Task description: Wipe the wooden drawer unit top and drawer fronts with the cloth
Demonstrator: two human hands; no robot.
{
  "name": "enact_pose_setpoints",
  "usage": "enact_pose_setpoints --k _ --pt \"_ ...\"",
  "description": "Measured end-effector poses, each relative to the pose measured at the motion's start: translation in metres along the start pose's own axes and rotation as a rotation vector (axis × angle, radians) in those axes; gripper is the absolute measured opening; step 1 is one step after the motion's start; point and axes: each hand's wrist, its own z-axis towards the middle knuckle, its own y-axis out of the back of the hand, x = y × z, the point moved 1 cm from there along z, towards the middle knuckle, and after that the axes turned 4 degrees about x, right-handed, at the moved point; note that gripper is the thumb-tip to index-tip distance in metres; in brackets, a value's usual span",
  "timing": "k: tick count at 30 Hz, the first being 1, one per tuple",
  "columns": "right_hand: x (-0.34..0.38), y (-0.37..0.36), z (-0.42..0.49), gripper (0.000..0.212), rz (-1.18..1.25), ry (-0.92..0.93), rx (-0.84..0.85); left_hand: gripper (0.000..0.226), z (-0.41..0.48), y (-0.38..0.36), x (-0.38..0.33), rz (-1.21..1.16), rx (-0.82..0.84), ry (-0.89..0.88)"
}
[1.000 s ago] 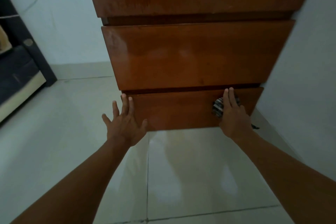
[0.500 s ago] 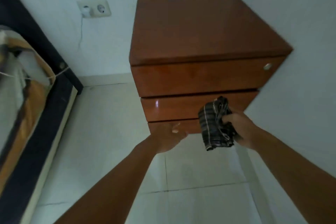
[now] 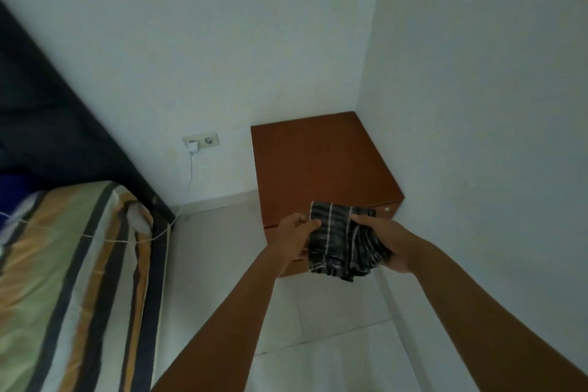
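The wooden drawer unit (image 3: 318, 162) stands in the room's corner, its reddish-brown top bare. A small round lock shows at the right of its top drawer front. In front of the drawers I hold a dark striped cloth (image 3: 340, 242) in the air with both hands. My left hand (image 3: 294, 231) pinches the cloth's upper left edge. My right hand (image 3: 386, 237) grips its bunched right side. The cloth and hands hide most of the drawer fronts.
A bed (image 3: 73, 264) with a striped cover and dark headboard fills the left. A wall socket (image 3: 201, 141) with a white charger and cable sits left of the unit. White walls close in behind and to the right; pale floor tiles (image 3: 216, 248) lie between.
The view has risen and pulled back from the unit. My right hand lifted the cloth off the bottom drawer front, and my left hand came over and took hold of its edge.
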Motion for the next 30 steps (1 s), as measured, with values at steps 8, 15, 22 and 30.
enact_pose_setpoints --k 8,15,22,30 --pt "0.055 0.044 0.055 0.034 -0.074 0.067 -0.129 0.014 0.077 -0.021 -0.037 -0.013 -0.09 0.045" --pt "0.095 0.124 0.179 0.01 -0.334 0.02 -0.253 0.009 0.233 -0.065 -0.037 0.037 -0.09 0.207" --pt "0.107 0.185 0.278 0.032 -0.48 0.03 -0.348 0.013 0.338 -0.108 -0.045 -0.12 -0.096 0.374" --pt "0.114 0.209 0.301 0.059 -0.512 -0.077 -0.377 0.021 0.361 -0.11 -0.064 -0.047 -0.078 0.352"
